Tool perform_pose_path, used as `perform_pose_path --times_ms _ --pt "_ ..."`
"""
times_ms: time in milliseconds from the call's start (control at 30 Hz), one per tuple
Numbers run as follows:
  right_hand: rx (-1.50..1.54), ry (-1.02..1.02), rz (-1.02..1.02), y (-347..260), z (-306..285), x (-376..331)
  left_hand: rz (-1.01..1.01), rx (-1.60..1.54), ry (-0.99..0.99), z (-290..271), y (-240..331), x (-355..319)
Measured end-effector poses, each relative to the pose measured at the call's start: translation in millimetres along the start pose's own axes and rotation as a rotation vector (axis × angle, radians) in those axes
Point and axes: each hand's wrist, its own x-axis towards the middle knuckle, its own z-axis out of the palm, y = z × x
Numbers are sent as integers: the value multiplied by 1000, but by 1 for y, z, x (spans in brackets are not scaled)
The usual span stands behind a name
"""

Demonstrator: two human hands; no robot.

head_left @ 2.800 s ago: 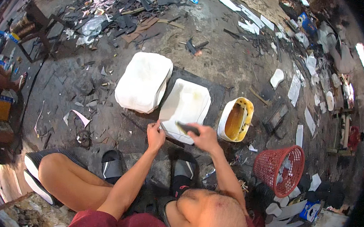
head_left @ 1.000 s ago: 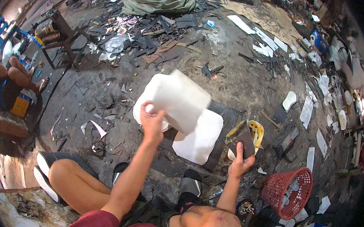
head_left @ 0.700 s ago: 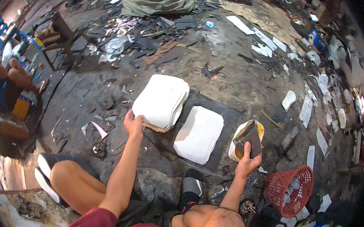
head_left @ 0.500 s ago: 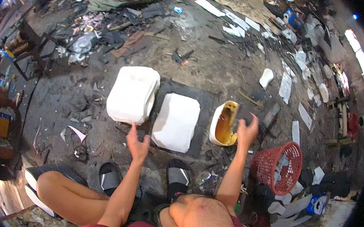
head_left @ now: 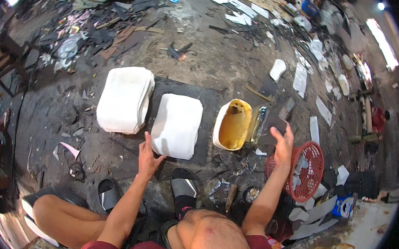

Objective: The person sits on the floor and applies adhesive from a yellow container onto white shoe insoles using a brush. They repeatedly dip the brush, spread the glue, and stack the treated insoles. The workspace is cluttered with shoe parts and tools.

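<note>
A white sheet with rounded corners (head_left: 176,127) lies on a dark mat (head_left: 206,111) in front of me. My left hand (head_left: 149,158) is at the sheet's near left corner, thumb and forefinger spread, holding nothing. A thick stack of similar white sheets (head_left: 124,99) stands to its left. To the right sits a cut-open white container (head_left: 234,128) with amber, glue-like liquid inside. My right hand (head_left: 282,144) grips a thin dark flat piece (head_left: 272,127) just right of the container. A shiny amber film (head_left: 257,124) hangs between the container and this piece.
A red perforated basket (head_left: 307,173) with pale scraps stands beside my right forearm. Offcuts and white strips (head_left: 239,8) litter the dirty floor. At the far left are a dark wooden stool (head_left: 10,65) and part of another person. My sandalled foot (head_left: 185,185) is near the mat.
My right hand has moved right, away from the container, carrying the dark flat piece and drawing out the amber film. My left hand has come to the single sheet's corner. The view has shifted.
</note>
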Motion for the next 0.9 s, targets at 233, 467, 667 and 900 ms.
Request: perform_pose_path --times_ms 233,467,667,900 --pt "-1118 -349 -88 4 -23 -54 31 28 12 -2 -3 0" --pt "-1487 268 -568 -59 20 5 -80 -67 91 4 10 -7" --pt "-840 94 -695 -133 94 38 340 456 -30 10 8 -1" --pt "-712 -164 -314 20 265 44 361 277 -136 28 -7 -11"
